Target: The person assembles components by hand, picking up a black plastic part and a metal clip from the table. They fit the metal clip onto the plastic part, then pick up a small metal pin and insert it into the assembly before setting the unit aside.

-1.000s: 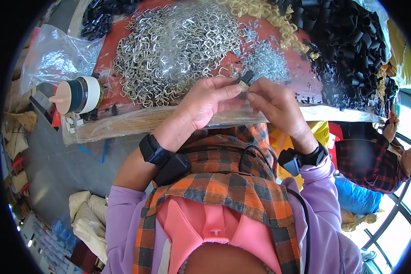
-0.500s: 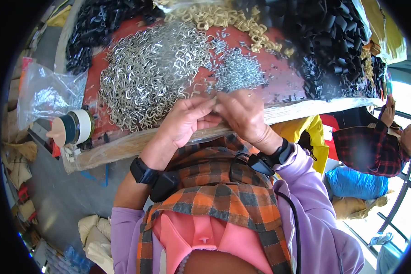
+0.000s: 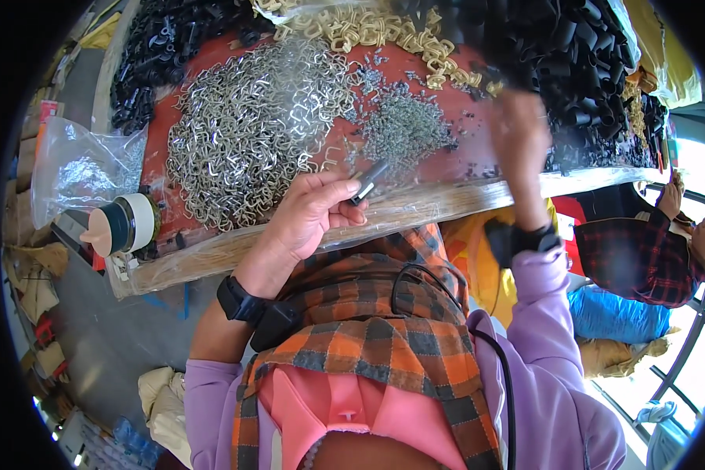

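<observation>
The left hand holds a small dark part; the right hand (blurred) is near black tubes.

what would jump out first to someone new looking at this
A big heap of shiny silver bent-metal hooks covers much of the red tabletop's left half. Black curved tube-like pieces crowd its far right. Nearer the middle, the left hand holds a small dark piece.

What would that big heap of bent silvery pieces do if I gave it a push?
The heap would probably shift unevenly, its open, hooked shapes snagging on one another. Each piece looks stiff and metallic, judging by the shine, so I'd expect little bending. Being loosely piled on the red tabletop, some outer pieces might slide off on their own.
</observation>
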Demonstrator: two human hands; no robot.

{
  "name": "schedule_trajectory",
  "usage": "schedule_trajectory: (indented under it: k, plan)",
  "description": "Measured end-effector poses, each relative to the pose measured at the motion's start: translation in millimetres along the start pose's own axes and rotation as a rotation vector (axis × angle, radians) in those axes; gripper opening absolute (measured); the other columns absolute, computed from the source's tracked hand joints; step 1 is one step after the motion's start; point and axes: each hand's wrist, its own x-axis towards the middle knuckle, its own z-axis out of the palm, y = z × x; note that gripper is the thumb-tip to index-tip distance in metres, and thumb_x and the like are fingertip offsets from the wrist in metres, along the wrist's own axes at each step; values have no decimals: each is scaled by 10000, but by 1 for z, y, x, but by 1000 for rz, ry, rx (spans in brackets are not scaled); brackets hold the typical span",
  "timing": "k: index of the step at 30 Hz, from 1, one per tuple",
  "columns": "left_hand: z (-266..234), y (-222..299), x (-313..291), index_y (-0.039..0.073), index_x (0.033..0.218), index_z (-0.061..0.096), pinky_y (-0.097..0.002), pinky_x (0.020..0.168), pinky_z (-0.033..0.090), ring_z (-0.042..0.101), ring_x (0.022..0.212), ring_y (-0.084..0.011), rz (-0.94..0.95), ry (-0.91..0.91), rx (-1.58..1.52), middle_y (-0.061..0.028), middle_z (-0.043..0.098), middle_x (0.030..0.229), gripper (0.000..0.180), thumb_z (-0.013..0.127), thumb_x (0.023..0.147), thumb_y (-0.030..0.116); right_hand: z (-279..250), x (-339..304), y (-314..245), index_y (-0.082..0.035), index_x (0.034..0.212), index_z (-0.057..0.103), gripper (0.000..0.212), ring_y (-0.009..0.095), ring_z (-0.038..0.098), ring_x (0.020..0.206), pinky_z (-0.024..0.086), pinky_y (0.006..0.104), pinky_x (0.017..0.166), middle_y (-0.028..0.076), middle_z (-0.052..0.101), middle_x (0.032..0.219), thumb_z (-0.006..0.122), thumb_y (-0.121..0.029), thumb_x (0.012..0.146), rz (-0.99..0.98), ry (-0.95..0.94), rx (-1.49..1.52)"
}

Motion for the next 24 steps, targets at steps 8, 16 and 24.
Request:
schedule_trajectory:
  k: [8,16,24]
  plan:
    - [5,2,0,-9,809,560,-268,593,493,539,536,-113,20,18,-65,-83,562,690,201,542,765,186,19,39,104,-59,926,521,356,302,541,813,423,371,680,121,555,905,579,-333,705,436,-392,-510]
    - [0,2,-1,8,841,551,-261,612,480,546,589,-116,-18,3,-91,-71,561,712,203,534,771,198,-41,23,84,-47,1002,498,415,238,566,760,442,334,659,88,584,886,610,-303,695,489,-228,42]
    - [-1,0,0,43,913,526,-256,633,459,552,637,-121,-9,-24,-82,-69,565,771,222,544,767,209,-35,9,31,-14,1002,491,351,166,516,708,409,282,611,89,532,930,565,-222,730,975,440,1660]
